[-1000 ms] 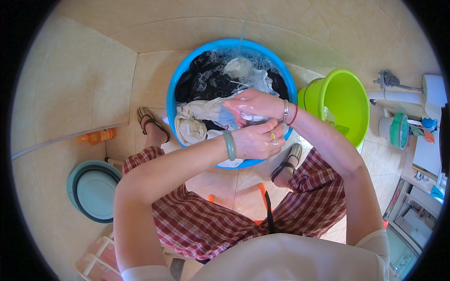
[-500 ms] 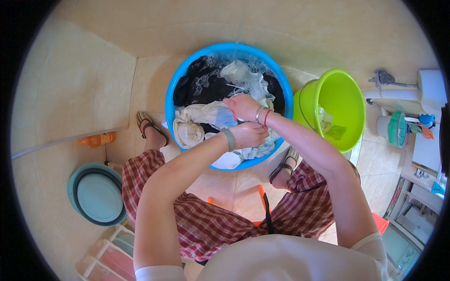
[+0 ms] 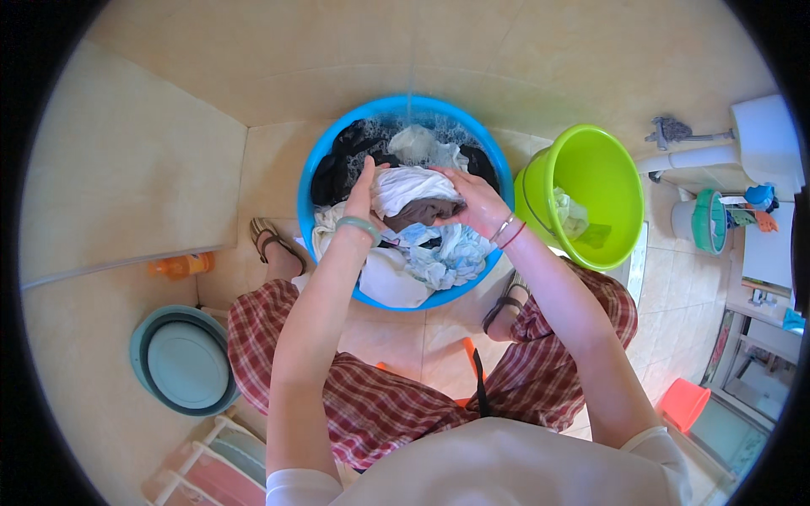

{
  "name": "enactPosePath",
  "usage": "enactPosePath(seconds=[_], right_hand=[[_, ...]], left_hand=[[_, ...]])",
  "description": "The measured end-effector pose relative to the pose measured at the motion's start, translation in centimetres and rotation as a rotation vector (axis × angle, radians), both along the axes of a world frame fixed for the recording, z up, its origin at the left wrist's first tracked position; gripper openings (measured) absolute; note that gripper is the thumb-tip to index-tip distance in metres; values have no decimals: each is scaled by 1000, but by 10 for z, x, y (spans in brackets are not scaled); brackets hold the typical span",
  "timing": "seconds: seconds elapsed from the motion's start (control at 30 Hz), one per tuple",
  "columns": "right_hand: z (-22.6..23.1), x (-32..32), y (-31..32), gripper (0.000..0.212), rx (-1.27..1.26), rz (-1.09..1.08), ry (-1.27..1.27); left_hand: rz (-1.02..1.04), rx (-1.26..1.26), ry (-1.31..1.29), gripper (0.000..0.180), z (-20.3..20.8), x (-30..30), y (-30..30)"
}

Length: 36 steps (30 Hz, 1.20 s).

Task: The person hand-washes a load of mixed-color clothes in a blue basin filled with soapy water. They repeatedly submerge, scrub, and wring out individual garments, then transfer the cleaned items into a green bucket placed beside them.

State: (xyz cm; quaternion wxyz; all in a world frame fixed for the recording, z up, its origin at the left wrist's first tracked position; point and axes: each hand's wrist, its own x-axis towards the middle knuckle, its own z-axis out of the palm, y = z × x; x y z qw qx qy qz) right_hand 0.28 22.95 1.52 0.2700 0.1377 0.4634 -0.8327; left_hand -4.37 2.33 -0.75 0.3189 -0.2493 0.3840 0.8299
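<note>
A blue round tub point(image 3: 305, 190) holds wet laundry and foamy water. Between my two palms, above the pile, sits a bunched white cloth point(image 3: 411, 187) with a dark brown cloth point(image 3: 422, 212) under its near side. My left hand point(image 3: 363, 198) presses the bundle from the left, thumb and fingers extended. On the right side, my right hand point(image 3: 479, 201) cups it, its fingers partly hidden by the fabric. Around them lie black garments point(image 3: 332, 179), a pale blue patterned cloth point(image 3: 456, 257) and a white piece point(image 3: 392, 280) at the near rim.
A thin water stream point(image 3: 411, 80) falls into the tub's far side. Right of it stands a lime green bucket point(image 3: 603, 177) with a pale cloth inside. Grey-green basins point(image 3: 187, 361) and an orange bottle point(image 3: 181, 266) are at left. A red bucket point(image 3: 685, 403) stands at lower right.
My hands, close together near the tub's middle before, have spread apart, the left going leftward and the right rightward. The white and brown bundle now shows between them.
</note>
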Motion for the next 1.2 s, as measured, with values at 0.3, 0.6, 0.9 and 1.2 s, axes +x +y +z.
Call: enactPosePath(seconds=[0.3, 0.6, 0.9, 1.2], right_hand=[[34, 17, 2, 38, 121, -46, -2], [28, 11, -11, 37, 332, -269, 2], [58, 20, 25, 25, 173, -507, 180], [90, 40, 172, 37, 969, -868, 435]], left_hand=[[-238, -88, 137, 52, 32, 25, -18], [-163, 334, 114, 71, 57, 52, 0], [-115, 400, 285, 58, 71, 49, 61], [-124, 248, 298, 61, 101, 68, 207]])
